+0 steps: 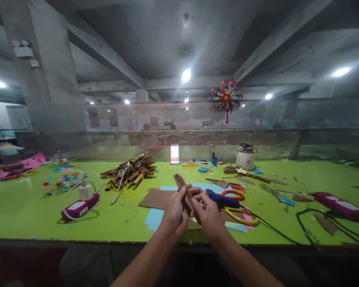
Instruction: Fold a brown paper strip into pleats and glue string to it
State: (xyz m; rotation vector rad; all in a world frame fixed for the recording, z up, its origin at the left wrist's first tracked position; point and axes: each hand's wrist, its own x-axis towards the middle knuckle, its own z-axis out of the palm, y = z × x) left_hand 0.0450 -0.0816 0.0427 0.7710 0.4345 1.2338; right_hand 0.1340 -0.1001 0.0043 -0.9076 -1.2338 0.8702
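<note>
Above the front of the green table [122, 231], both hands grip one folded strip of brown cardboard [180, 181]. My left hand [176, 211] has its thumb on the strip, with the fingers behind it. Close beside it, my right hand [206, 209] pinches the strip's lower right part. The strip's far end points up and to the left; its near end is hidden by the hands. Underneath lie a brown cardboard sheet [155, 198] and light blue paper [154, 218]. Just right of my right hand is a blue glue gun [223, 198].
Red-handled scissors [233, 194] and yellow-handled scissors [245, 216] lie on the right. A pile of rolled brown tubes [134, 173] sits back left. Purple power strips [80, 207] with cables flank the work. A jar [245, 156] stands before the perforated screen [131, 119].
</note>
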